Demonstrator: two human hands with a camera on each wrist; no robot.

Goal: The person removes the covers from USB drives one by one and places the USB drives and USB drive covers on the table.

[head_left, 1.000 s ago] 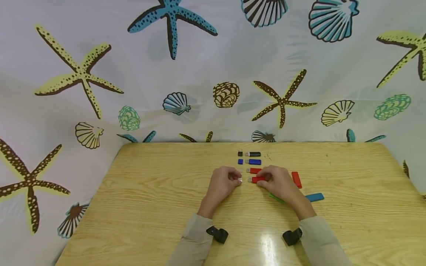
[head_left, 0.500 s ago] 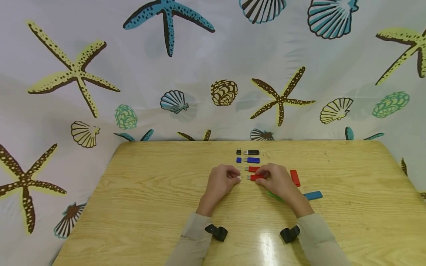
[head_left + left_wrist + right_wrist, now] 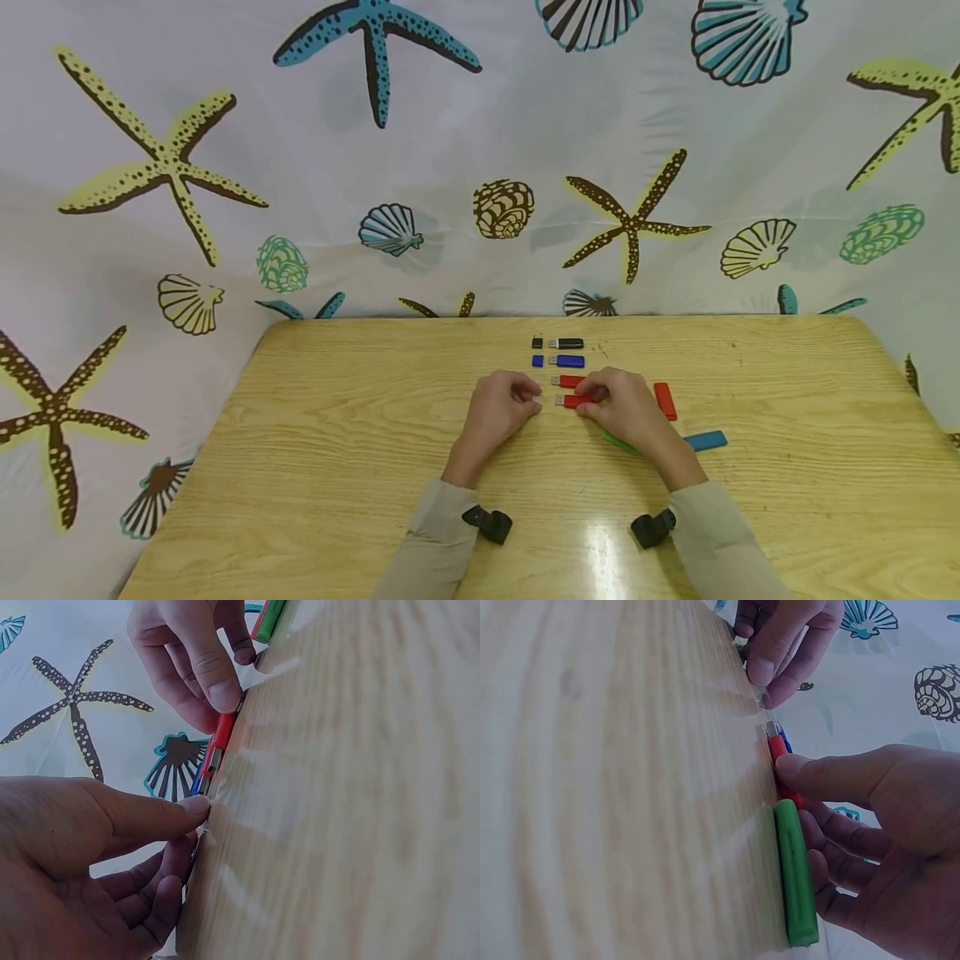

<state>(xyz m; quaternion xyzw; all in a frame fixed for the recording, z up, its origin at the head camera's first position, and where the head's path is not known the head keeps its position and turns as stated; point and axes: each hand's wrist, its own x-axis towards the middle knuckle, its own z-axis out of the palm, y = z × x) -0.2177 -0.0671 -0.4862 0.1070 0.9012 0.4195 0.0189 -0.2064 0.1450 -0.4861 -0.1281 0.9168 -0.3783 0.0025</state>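
Observation:
In the head view my left hand [image 3: 504,402] pinches a small clear cap [image 3: 538,400] between thumb and fingers, low over the table. Across a small gap, my right hand [image 3: 621,404] grips the back end of a red USB stick [image 3: 572,401], whose metal plug points left at the cap. A second red USB stick [image 3: 567,381] lies just behind it, partly covered by the right fingers. The right wrist view shows a green USB stick [image 3: 795,874] lying beside the right hand. My right thumb [image 3: 793,766] presses on the red stick there.
Farther back lie a blue USB stick [image 3: 571,361] and a black one [image 3: 570,343], each with a small cap to its left, the blue cap [image 3: 537,361] and the black cap [image 3: 537,342]. Right of my hand are another red stick [image 3: 665,401] and a light-blue one [image 3: 706,440].
The head view has shifted slightly, moving everything a little up and left. Both hands keep nearly the same place and hold the same things.

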